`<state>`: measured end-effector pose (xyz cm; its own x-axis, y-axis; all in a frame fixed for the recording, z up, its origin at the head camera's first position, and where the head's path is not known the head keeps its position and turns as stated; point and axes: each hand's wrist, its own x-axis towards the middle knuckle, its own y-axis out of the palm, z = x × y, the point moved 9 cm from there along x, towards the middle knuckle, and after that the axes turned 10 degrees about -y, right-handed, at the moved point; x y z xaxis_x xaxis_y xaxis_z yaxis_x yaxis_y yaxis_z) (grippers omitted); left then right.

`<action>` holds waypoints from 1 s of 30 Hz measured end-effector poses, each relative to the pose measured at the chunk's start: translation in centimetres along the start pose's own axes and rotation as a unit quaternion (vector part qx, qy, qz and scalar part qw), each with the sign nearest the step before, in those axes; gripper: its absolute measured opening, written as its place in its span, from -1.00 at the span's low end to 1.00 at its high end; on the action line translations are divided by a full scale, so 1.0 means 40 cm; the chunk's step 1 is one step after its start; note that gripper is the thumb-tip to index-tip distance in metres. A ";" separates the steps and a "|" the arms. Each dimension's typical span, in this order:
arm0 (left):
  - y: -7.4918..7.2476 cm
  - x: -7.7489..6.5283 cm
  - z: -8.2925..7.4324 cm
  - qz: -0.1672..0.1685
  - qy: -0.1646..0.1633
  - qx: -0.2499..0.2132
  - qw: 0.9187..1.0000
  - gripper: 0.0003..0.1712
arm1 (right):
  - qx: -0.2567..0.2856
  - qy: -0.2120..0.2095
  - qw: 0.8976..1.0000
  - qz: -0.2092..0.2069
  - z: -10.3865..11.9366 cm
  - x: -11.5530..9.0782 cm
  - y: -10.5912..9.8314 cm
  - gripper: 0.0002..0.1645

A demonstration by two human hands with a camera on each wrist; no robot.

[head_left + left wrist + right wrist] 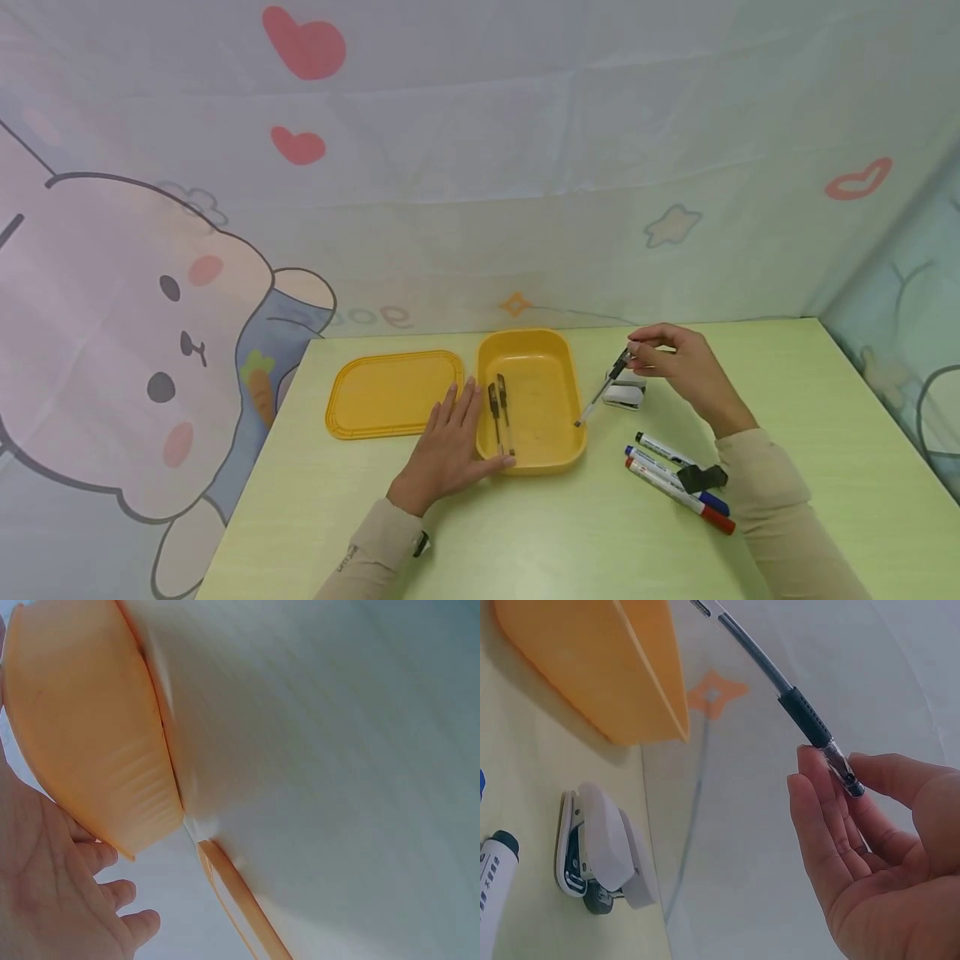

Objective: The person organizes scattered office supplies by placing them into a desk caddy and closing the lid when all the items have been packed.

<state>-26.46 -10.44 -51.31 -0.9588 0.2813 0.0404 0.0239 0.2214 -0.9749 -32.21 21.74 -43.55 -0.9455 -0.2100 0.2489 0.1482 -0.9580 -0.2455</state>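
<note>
My right hand [678,367] pinches a pen [804,716] by its capped end, between thumb and fingers. The pen has a clear barrel and a black grip, and it slants down to the left in the head view, its far end at the right rim of the yellow box [543,417]. Two similar pens [503,400] lie inside the box along its left side. My left hand [450,450] rests on the box's left and near rim with straight fingers and the thumb spread. Below the right hand sits a white stapler [624,395], also beside the box in the right wrist view.
A flat yellow lid [397,393] lies left of the box. Right of the box, a black-capped marker [660,447], a blue marker [651,461] and a red marker [671,490] lie near the right sleeve. A printed cloth [465,208] hangs behind the table.
</note>
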 end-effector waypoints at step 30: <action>-0.005 0.000 -0.002 -0.008 0.005 -0.004 1.000 0.32 | 0.008 0.022 0.998 0.054 -0.017 0.049 0.121 -0.59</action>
<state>-26.43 -10.42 -51.11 -0.9561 0.2873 0.0575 0.0114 0.2326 -0.9725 -33.55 16.81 -44.90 -0.9355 -0.3043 0.1796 0.2547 -0.9330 -0.2543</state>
